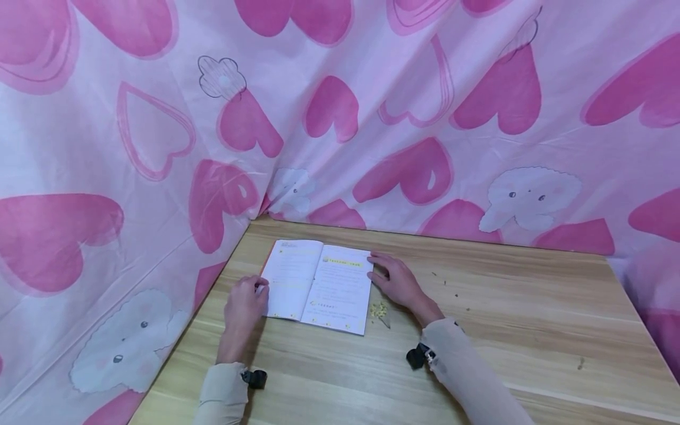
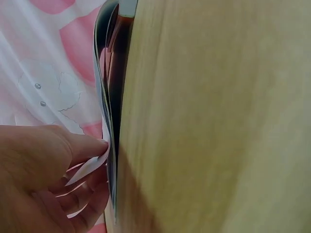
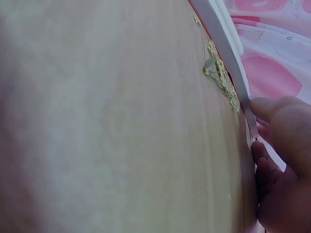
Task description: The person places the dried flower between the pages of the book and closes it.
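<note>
An open book [image 1: 340, 295] with printed white pages lies on the wooden table. At its left edge is my left hand [image 1: 247, 304]; in the left wrist view, the thumb and fingers [image 2: 87, 145] pinch the edge of the pages [image 2: 108, 126], which bow up a little. My right hand [image 1: 398, 283] grips the book's right edge. The right wrist view shows that thumb [image 3: 267, 108] on the upper side of the page block [image 3: 233, 58], with the curled fingers below it. Part of the left hand's fingers is hidden behind the paper.
A small sprig of pale yellow dried flowers [image 1: 379, 310] lies just right of the book, near my right wrist. Dark crumbs [image 1: 445, 283] are scattered farther right on the table [image 1: 531, 330]. Pink heart-patterned cloth [image 1: 404, 171] hangs behind the table and along its left.
</note>
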### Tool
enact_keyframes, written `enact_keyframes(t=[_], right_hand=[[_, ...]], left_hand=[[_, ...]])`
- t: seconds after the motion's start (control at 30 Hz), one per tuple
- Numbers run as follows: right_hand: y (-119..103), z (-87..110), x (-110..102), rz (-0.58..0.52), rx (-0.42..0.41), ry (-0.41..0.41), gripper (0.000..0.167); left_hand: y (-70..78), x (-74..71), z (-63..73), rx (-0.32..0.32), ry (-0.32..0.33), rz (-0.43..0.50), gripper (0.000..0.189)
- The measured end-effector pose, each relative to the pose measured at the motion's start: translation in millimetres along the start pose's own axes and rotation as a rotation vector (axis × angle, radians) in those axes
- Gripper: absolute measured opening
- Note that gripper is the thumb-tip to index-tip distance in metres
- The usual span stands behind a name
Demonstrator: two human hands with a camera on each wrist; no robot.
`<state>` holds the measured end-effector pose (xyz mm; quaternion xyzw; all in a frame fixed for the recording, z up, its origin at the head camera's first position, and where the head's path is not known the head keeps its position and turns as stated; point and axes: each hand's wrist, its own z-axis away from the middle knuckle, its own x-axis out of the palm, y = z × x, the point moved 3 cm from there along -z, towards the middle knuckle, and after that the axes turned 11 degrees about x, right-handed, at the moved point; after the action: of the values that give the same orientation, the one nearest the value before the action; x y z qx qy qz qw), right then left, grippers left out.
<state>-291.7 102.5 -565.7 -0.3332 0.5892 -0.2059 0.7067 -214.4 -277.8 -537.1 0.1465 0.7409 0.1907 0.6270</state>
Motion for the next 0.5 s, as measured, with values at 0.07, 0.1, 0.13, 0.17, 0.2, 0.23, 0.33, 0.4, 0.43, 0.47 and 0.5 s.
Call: enact_keyframes(t=[0.07,0.1,0.13,0.17,0.2,0.23,0.33,0.4,0.43,0.47,0.5], right_hand=[[-0.2,0.3,0.1,0.0,-0.003,0.004,0.052],[-0.3,0.4,0.2,-0.001,-0.004,0.005,0.052],[-0.5,0.4,0.3,0.0,-0.004,0.005,0.052],[-0.6,0.4,0.4,-0.001,-0.004,0.005,0.052],[-0.8,0.5,0.6,0.0,-0.004,0.003,0.052],[-0.8,0.5,0.8,0.0,-0.005,0.002,0.052],[-1.3,1.1,1.0,0.001,0.003,-0.001,0.052],[-1.7,1.7,1.0,0.003,0.006,-0.001,0.053],[-1.9,1.8,1.0,0.003,0.009,-0.001,0.053],[-2.2,1.9,0.9,0.004,0.013,-0.001,0.053],[-2.3,1.8,0.8,0.003,0.015,-0.001,0.053]], left_hand=[[-0.1,1.0,-1.3,0.011,0.001,-0.008,0.019],[0.5,1.3,-1.8,0.028,0.011,-0.017,0.018],[1.4,1.6,-2.2,0.05,0.027,-0.03,0.018],[3.1,1.8,-2.4,0.075,0.05,-0.045,0.017],[5.5,2.0,-2.3,0.107,0.084,-0.061,0.017],[8.5,3.0,-2.2,0.144,0.119,-0.077,0.017],[24.1,8.0,-1.3,0.288,0.231,-0.087,0.018],[38.3,13.9,-1.2,0.406,0.273,-0.057,0.02],[45.9,17.5,-1.2,0.467,0.271,-0.038,0.021],[53.2,21.4,-1.3,0.52,0.255,-0.022,0.023],[60.0,25.5,-1.4,0.563,0.225,-0.01,0.025]])
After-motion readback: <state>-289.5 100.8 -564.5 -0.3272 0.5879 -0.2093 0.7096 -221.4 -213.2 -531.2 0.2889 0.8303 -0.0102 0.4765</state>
